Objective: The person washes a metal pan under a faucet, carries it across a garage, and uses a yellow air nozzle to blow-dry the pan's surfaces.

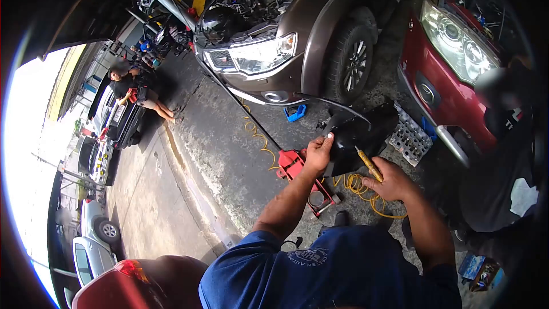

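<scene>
My left hand [320, 153] is closed with its thumb up, gripping the near edge of a dark, glossy black panel [357, 137]. The panel's exact kind is not clear. In my right hand [393, 180] is a yellow-handled tool [369, 165] with a thin metal tip, which points up and left toward the panel. My fingers wrap round its handle. Just left of my left hand stands a red floor jack [291, 164] on the ground. A coiled yellow air hose [361, 191] lies below my right hand.
A brown vehicle [303, 51] and a red vehicle [452, 80] stand ahead with engine bays exposed. An engine cylinder head [410, 137] lies on the floor near a blue tray [295, 113]. A person in dark clothes [497, 177] is close at right; another person [128, 88] is farther left.
</scene>
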A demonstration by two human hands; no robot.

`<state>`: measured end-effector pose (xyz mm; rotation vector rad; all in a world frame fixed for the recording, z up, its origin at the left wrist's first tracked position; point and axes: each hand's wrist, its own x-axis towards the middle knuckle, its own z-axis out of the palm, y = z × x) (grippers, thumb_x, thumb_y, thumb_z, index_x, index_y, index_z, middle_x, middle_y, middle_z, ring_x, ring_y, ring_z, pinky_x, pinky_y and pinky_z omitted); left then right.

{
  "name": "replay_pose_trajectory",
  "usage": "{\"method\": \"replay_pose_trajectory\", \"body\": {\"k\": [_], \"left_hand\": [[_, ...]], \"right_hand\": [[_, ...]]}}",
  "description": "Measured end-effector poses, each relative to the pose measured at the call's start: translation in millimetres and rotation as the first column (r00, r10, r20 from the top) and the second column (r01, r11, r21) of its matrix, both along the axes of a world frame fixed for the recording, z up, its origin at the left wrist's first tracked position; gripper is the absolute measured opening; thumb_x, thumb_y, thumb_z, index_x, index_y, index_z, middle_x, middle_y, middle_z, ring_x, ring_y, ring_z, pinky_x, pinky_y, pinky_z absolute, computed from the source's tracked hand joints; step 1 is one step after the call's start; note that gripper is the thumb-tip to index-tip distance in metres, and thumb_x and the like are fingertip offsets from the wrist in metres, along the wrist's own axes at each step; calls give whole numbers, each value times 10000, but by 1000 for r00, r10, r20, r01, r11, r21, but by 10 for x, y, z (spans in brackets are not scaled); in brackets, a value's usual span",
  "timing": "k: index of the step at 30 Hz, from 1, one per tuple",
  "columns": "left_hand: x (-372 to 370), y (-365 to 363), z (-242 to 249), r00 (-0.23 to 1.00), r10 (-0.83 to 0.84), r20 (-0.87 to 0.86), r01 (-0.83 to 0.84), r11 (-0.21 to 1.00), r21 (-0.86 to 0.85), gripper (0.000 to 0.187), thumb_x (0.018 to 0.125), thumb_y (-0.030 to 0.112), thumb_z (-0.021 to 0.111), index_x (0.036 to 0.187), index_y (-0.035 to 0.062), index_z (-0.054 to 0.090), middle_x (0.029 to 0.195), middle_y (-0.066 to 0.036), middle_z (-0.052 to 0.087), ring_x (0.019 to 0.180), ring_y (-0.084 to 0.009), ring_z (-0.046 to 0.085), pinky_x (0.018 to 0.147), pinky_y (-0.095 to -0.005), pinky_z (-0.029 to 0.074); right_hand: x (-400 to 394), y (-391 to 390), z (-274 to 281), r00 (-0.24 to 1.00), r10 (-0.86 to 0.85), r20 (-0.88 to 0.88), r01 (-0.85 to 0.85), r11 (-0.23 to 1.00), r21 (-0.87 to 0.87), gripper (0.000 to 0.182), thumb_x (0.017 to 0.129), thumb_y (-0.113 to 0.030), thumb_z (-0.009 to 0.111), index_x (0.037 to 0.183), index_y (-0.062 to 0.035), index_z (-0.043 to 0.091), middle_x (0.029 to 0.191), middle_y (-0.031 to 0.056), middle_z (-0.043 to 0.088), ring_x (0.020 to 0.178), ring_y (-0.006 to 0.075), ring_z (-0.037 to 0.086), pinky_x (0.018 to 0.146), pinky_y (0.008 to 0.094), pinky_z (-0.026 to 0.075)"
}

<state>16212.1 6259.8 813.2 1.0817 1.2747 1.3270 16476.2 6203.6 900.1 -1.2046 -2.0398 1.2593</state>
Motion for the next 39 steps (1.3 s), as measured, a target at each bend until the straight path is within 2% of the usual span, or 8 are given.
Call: {"method": "replay_pose_trajectory", "body": {"k": [3,9,11,14,21,26,31,39], "left_hand": [[105,-64,97,999,-42,-20,40,998,-52,470,1014,424,617,681,93,592,647,77,495,612,-37,390,531,-264,321],[1,-23,-187,996,-30,-85,26,999,-48,467,1023,423,598,746,49,637,693,51,580,631,-50,468,561,-262,391],[-80,22,-296,991,-66,-119,60,997,-50,457,1026,419,593,787,34,653,710,47,591,652,-53,480,583,-268,409],[-175,47,-335,979,-110,-170,108,994,-21,446,1029,411,589,841,16,674,741,38,615,687,-54,503,615,-271,429],[-248,-86,-121,991,-134,3,134,990,46,428,1034,397,583,899,3,684,791,22,655,737,-59,551,667,-264,464],[-311,-73,-192,994,-108,-27,109,994,29,424,1039,391,575,902,5,685,789,23,654,720,-58,549,651,-257,461],[-374,-29,-306,986,-107,-131,110,994,16,420,1041,380,575,870,11,681,769,34,641,699,-51,527,623,-256,441],[-498,-196,-293,992,-66,-107,68,997,22,420,1042,377,575,855,13,675,750,37,618,697,-51,518,622,-258,433]], "right_hand": [[-101,-21,-7,993,100,-65,-89,984,157,459,846,-352,780,1071,-12,568,938,205,644,870,397,658,751,465,511],[-36,127,7,981,-84,172,88,996,-15,425,880,-383,743,993,-4,588,852,222,657,820,415,665,709,474,507],[-17,103,-37,986,-33,162,17,995,98,380,895,-343,730,983,-3,589,816,197,638,764,343,642,681,431,488],[17,105,61,976,86,202,-79,996,-40,404,895,-373,729,985,-4,589,830,215,642,810,397,650,709,466,489],[832,1003,-688,902,-400,162,384,916,117,383,949,-355,685,1041,11,620,903,159,677,834,299,657,755,427,504],[322,568,-15,991,-92,94,96,995,-40,382,926,-338,711,1051,11,615,939,172,677,867,304,667,765,411,508],[-258,95,270,968,241,71,-245,967,63,367,878,-324,757,988,-13,595,818,192,667,768,355,675,677,444,499],[403,704,-166,981,-146,125,144,989,25,365,935,-341,691,1026,5,617,910,186,669,843,321,655,757,420,500]]}}
